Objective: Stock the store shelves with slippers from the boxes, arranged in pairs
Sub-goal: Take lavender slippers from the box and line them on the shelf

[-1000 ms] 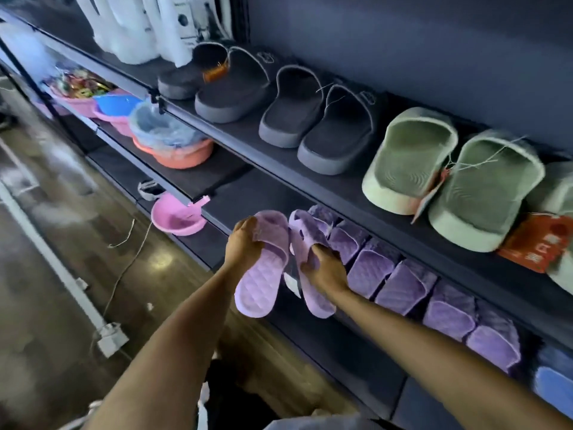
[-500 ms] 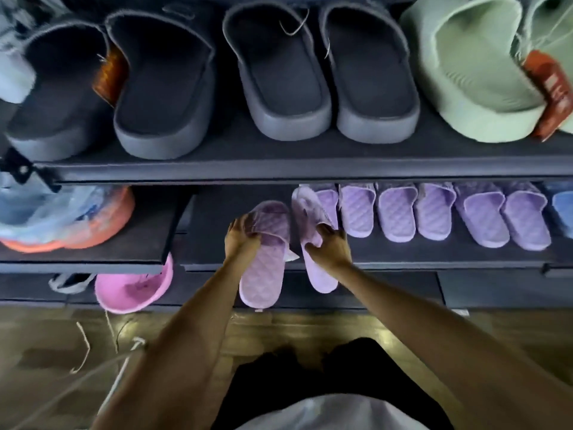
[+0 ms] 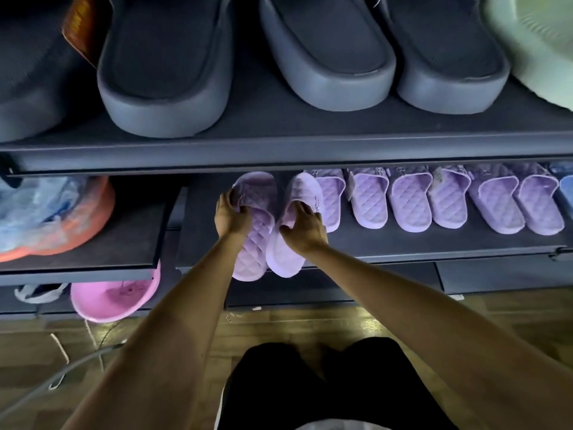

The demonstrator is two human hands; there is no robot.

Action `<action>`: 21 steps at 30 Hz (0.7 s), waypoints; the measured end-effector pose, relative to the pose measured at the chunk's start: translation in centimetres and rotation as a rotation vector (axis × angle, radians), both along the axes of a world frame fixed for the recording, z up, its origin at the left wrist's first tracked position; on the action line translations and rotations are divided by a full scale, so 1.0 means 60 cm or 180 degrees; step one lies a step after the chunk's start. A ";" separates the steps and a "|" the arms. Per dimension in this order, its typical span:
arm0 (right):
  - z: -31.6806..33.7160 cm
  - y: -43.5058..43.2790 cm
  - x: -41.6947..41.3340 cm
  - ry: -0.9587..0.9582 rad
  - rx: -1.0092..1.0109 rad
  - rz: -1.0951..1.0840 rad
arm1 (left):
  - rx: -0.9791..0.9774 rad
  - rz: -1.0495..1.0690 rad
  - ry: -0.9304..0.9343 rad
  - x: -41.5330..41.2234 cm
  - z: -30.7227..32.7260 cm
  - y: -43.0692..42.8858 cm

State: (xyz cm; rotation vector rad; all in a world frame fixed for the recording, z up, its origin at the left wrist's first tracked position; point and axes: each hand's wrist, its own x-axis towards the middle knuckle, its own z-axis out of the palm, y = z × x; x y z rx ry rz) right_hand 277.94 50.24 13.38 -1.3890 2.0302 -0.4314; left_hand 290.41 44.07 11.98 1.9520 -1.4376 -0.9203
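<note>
Two quilted purple slippers lie toe-first on the lower dark shelf point(image 3: 403, 243), their heels past its front edge. My left hand point(image 3: 231, 217) grips the left slipper point(image 3: 252, 256) by its strap. My right hand point(image 3: 305, 228) holds the right slipper point(image 3: 283, 259), which is tilted on its side against the left one. To their right a row of several matching purple slippers point(image 3: 434, 200) stands in pairs on the same shelf.
Dark grey slippers point(image 3: 325, 57) and a pale green one point(image 3: 539, 48) fill the upper shelf point(image 3: 279, 150). Stacked plastic basins point(image 3: 46, 218) sit on the shelf section to the left, a pink basin point(image 3: 114, 297) below them. Wooden floor with cables lies beneath.
Both hands have pushed the pair further onto the lower shelf, and the two slippers now lie closer together. My head has moved nearer to the shelves.
</note>
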 end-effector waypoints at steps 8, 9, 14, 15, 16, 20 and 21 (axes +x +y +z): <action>-0.042 0.015 0.033 0.0301 0.0119 0.0543 | 0.0278 -0.0476 -0.0172 0.028 -0.045 0.008; -0.050 0.020 0.036 0.0420 0.0064 0.0635 | 0.0306 -0.0469 -0.0151 0.032 -0.052 0.013; -0.060 0.005 0.050 0.0433 -0.0105 0.0696 | 0.0500 0.0108 0.0053 0.047 -0.070 0.008; -0.059 -0.002 0.051 0.0399 -0.0102 0.0670 | 0.0496 0.0143 0.0070 0.049 -0.070 0.000; -0.057 -0.011 0.049 0.0403 -0.0101 0.0652 | 0.0439 0.0125 0.0107 0.050 -0.070 -0.008; -0.057 -0.045 0.034 0.0472 -0.0286 0.0629 | 0.0170 -0.0278 0.0126 0.039 -0.061 -0.038; -0.059 -0.052 0.030 0.0427 -0.0276 0.0671 | 0.0322 -0.0329 -0.0092 0.033 -0.057 -0.039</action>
